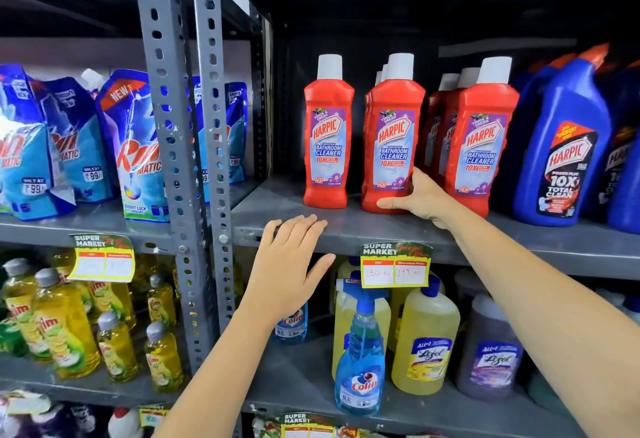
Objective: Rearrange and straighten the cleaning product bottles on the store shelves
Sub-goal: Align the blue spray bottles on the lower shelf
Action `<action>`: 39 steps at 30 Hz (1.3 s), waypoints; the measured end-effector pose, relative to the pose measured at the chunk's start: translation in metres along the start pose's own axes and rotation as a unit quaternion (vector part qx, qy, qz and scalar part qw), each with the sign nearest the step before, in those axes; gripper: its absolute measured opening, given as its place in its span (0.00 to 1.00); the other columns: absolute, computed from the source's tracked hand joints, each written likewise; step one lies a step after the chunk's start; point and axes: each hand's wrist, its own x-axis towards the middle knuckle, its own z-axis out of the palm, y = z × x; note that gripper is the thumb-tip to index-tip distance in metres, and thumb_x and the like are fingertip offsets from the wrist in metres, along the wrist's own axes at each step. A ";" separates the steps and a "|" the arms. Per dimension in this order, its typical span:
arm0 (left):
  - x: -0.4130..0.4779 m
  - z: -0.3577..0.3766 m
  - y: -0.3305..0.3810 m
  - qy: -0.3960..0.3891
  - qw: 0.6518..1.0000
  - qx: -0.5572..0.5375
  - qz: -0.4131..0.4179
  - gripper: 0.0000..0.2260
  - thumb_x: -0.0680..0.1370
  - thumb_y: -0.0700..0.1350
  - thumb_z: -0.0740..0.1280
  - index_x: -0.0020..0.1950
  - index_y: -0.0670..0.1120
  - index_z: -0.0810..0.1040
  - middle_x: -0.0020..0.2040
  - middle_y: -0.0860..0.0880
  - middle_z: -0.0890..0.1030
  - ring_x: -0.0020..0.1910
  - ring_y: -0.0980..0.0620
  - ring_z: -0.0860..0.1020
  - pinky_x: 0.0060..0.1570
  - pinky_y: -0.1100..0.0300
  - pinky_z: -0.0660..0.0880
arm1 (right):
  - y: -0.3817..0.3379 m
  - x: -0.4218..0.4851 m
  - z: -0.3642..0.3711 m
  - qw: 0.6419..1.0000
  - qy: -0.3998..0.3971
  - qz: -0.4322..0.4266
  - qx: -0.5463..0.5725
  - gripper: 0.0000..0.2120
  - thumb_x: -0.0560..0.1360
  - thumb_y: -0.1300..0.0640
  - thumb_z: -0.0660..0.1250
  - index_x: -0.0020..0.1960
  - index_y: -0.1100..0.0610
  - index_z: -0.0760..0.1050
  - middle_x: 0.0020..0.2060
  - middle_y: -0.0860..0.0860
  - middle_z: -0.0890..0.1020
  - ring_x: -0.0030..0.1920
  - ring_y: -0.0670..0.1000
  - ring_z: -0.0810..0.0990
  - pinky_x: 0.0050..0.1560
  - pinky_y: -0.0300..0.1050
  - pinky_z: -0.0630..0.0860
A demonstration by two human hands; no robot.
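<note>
Red Harpic bathroom cleaner bottles with white caps stand on the grey upper shelf. A single bottle stands at the left, a middle bottle fronts a short row, and a right bottle fronts another row. My right hand wraps the base of the middle bottle, thumb across its front. My left hand is flat and open, fingertips resting on the shelf's front edge, holding nothing.
Blue Harpic toilet cleaner bottles stand at the right. Rin pouches fill the left bay behind a grey upright post. Below are Vim bottles, a Colin spray, Lizol bottles and a price tag.
</note>
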 end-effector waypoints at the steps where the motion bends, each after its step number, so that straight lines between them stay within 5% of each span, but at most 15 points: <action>1: 0.000 0.000 0.000 0.001 1.000 0.000 0.000 0.24 0.81 0.58 0.53 0.71 0.45 0.68 0.70 0.46 0.73 0.69 0.46 0.68 0.69 0.47 0.61 | 0.000 0.000 0.000 1.000 0.000 0.000 0.002 0.40 0.64 0.60 0.81 0.72 0.53 0.66 0.59 0.47 0.78 0.56 0.45 0.77 0.52 0.36 0.72; 12: -0.001 0.009 -0.005 0.018 1.000 0.004 0.016 0.23 0.81 0.57 0.55 0.71 0.45 0.68 0.70 0.46 0.73 0.69 0.47 0.68 0.68 0.47 0.62 | 0.006 -0.001 -0.001 1.000 0.010 0.009 -0.023 0.48 0.61 0.53 0.83 0.75 0.54 0.62 0.66 0.50 0.77 0.66 0.51 0.76 0.65 0.47 0.72; 15: -0.002 0.009 -0.008 0.017 0.999 0.008 0.028 0.24 0.82 0.56 0.56 0.73 0.45 0.65 0.72 0.46 0.71 0.70 0.47 0.66 0.69 0.47 0.61 | -0.004 -0.013 -0.002 0.993 0.102 -0.018 -0.059 0.52 0.62 0.46 0.82 0.77 0.55 0.57 0.66 0.52 0.76 0.66 0.51 0.75 0.67 0.50 0.71; 18: -0.009 0.010 -0.011 0.015 0.999 0.004 0.036 0.26 0.82 0.55 0.56 0.77 0.44 0.60 0.77 0.44 0.63 0.75 0.46 0.60 0.73 0.45 0.55 | -0.014 -0.047 -0.003 0.947 0.271 -0.167 -0.043 0.33 0.70 0.45 0.76 0.70 0.54 0.69 0.53 0.47 0.80 0.54 0.46 0.80 0.53 0.45 0.80; 20: -0.015 0.012 -0.012 0.025 0.999 -0.008 0.035 0.27 0.82 0.55 0.55 0.77 0.44 0.57 0.78 0.44 0.58 0.77 0.46 0.54 0.74 0.44 0.52 | -0.015 -0.083 -0.003 0.893 0.354 -0.274 -0.036 0.18 0.75 0.45 0.70 0.60 0.53 0.74 0.43 0.37 0.79 0.42 0.39 0.79 0.40 0.35 0.77; 23: -0.032 0.021 -0.012 0.046 0.998 -0.028 0.025 0.28 0.82 0.55 0.55 0.78 0.45 0.54 0.79 0.44 0.53 0.78 0.47 0.49 0.75 0.43 0.49 | 0.006 -0.137 0.009 0.873 0.350 -0.339 -0.028 0.08 0.79 0.50 0.66 0.51 0.55 0.76 0.38 0.38 0.77 0.36 0.36 0.76 0.38 0.28 0.70; 27: -0.084 0.061 -0.007 0.031 0.996 -0.080 -0.010 0.26 0.82 0.53 0.56 0.78 0.45 0.56 0.80 0.44 0.51 0.78 0.46 0.47 0.75 0.47 0.45 | 0.072 -0.186 0.049 0.937 0.242 -0.235 -0.084 0.03 0.76 0.56 0.67 0.45 0.55 0.79 0.32 0.49 0.78 0.31 0.47 0.74 0.33 0.42 0.73; 30: -0.139 0.111 -0.003 -0.096 0.990 -0.097 -0.037 0.27 0.82 0.57 0.51 0.79 0.46 0.54 0.80 0.46 0.47 0.78 0.48 0.44 0.76 0.47 0.45 | 0.120 -0.208 0.085 0.979 0.137 -0.089 -0.124 0.08 0.73 0.58 0.73 0.50 0.50 0.78 0.37 0.45 0.81 0.36 0.46 0.79 0.36 0.41 0.77; 33: -0.191 0.162 -0.007 -0.254 0.963 -0.064 -0.058 0.29 0.82 0.60 0.49 0.79 0.48 0.50 0.78 0.48 0.40 0.78 0.46 0.43 0.75 0.45 0.43 | 0.152 -0.215 0.116 0.987 0.059 0.030 -0.149 0.21 0.71 0.49 0.75 0.61 0.51 0.75 0.44 0.42 0.80 0.42 0.42 0.80 0.41 0.46 0.80; 35: -0.218 0.186 -0.012 -0.321 0.943 -0.051 -0.074 0.30 0.82 0.60 0.50 0.79 0.48 0.47 0.78 0.48 0.39 0.78 0.45 0.42 0.74 0.46 0.40 | 0.164 -0.214 0.131 0.989 0.033 0.069 -0.129 0.25 0.70 0.46 0.75 0.64 0.50 0.74 0.48 0.42 0.81 0.46 0.39 0.79 0.41 0.38 0.78; 37: -0.235 0.199 -0.016 -0.356 0.930 -0.039 -0.085 0.30 0.82 0.60 0.50 0.79 0.48 0.45 0.79 0.48 0.42 0.78 0.46 0.42 0.73 0.48 0.38 | 0.171 -0.213 0.142 0.990 0.028 0.089 -0.104 0.26 0.69 0.46 0.76 0.64 0.51 0.74 0.51 0.42 0.82 0.48 0.37 0.79 0.42 0.35 0.78; 39: -0.244 0.205 -0.019 -0.356 0.930 -0.030 -0.083 0.31 0.82 0.61 0.49 0.79 0.48 0.44 0.79 0.48 0.43 0.78 0.46 0.43 0.72 0.48 0.36 | 0.176 -0.210 0.150 0.989 0.042 0.112 -0.091 0.28 0.69 0.48 0.77 0.65 0.54 0.73 0.53 0.46 0.84 0.50 0.42 0.82 0.46 0.44 0.82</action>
